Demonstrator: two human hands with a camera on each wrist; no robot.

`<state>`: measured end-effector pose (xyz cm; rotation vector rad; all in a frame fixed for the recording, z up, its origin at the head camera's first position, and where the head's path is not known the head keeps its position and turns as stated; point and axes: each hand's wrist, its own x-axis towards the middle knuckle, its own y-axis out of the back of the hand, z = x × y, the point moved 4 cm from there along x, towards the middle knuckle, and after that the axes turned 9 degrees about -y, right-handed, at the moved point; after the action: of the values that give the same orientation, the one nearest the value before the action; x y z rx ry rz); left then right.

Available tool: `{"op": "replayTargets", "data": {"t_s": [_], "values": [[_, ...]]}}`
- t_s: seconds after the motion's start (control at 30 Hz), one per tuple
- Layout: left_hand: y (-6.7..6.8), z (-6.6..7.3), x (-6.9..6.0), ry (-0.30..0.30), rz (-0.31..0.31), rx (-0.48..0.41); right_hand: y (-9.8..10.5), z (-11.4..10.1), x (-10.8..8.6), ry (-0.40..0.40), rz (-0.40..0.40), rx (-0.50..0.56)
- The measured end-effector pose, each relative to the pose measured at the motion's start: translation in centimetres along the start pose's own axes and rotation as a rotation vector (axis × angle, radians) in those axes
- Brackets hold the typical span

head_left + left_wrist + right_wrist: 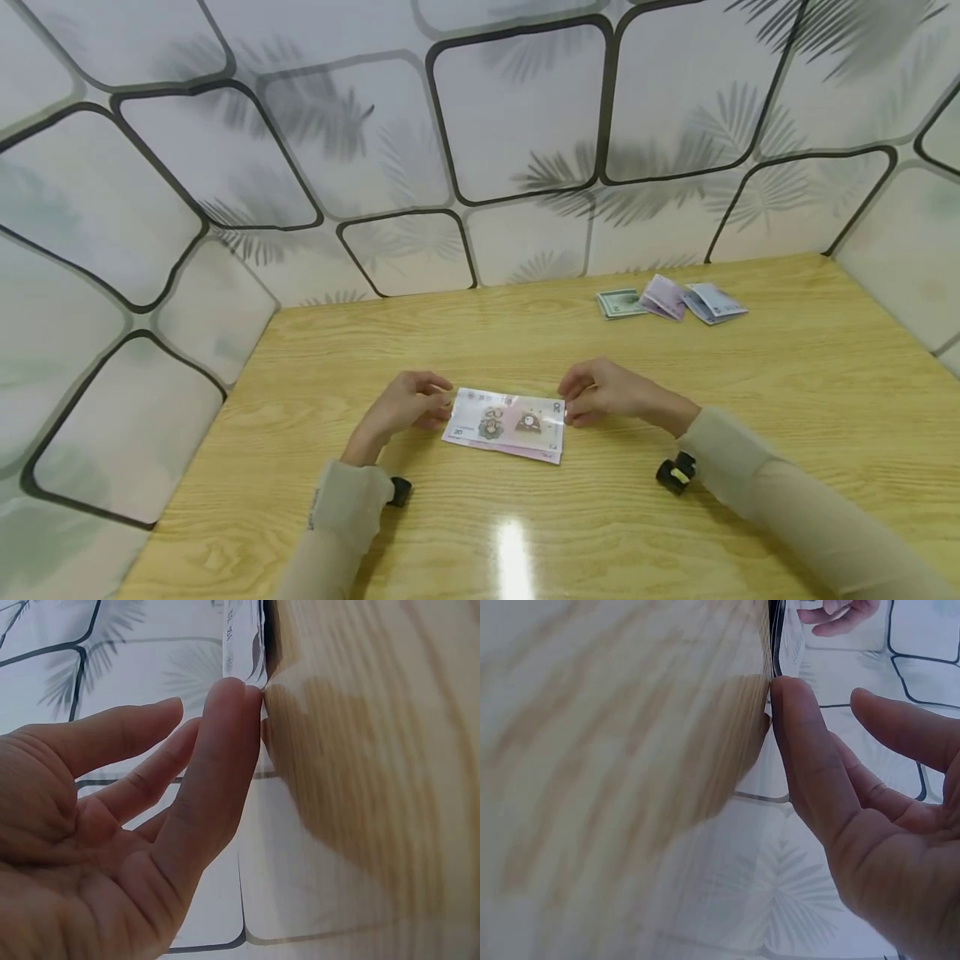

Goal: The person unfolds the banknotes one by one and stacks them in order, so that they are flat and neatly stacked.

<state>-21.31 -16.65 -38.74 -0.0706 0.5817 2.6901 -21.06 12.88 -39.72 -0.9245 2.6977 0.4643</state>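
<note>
A small stack of banknotes (502, 423) lies flat on the wooden table, a 20 note on top and a pinkish one jutting out at the near side. At its left end is my left hand (408, 404); in the left wrist view its fingertips (227, 694) meet the notes' edge, the thumb held apart. My right hand (611, 390) stands at the opposite end. The right wrist view shows its fingertips (793, 690) against or very near that edge, thumb spread away. Neither hand pinches the notes.
Toward the back right of the table (360, 342) lie folded greenish notes (621, 303), folded pink notes (663, 297) and folded bluish notes (714, 302), side by side. Patterned panels (525, 108) enclose the table at the back and sides. Dark wrist devices (677, 473) sit below the sleeves.
</note>
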Motion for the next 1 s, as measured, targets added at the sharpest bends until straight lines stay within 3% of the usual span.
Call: {"op": "replayTargets", "data": {"t_s": [0.23,0.5,0.83,1.0], "values": [[0.0,0.2,0.3,-0.003,-0.005,0.029,0.9,0.2,-0.3,-0.059,0.009,0.007],[-0.4,1.5,1.6,-0.105,0.006,0.103,3.9,0.6,-1.3,-0.033,0.102,-0.010],[-2.2,3.8,4.1,-0.171,0.012,0.034,7.4,1.2,-2.6,-0.018,0.227,0.078],[-3.4,4.8,5.4,-0.176,0.004,-0.002,8.9,1.6,-3.4,-0.021,0.269,0.080]]}}
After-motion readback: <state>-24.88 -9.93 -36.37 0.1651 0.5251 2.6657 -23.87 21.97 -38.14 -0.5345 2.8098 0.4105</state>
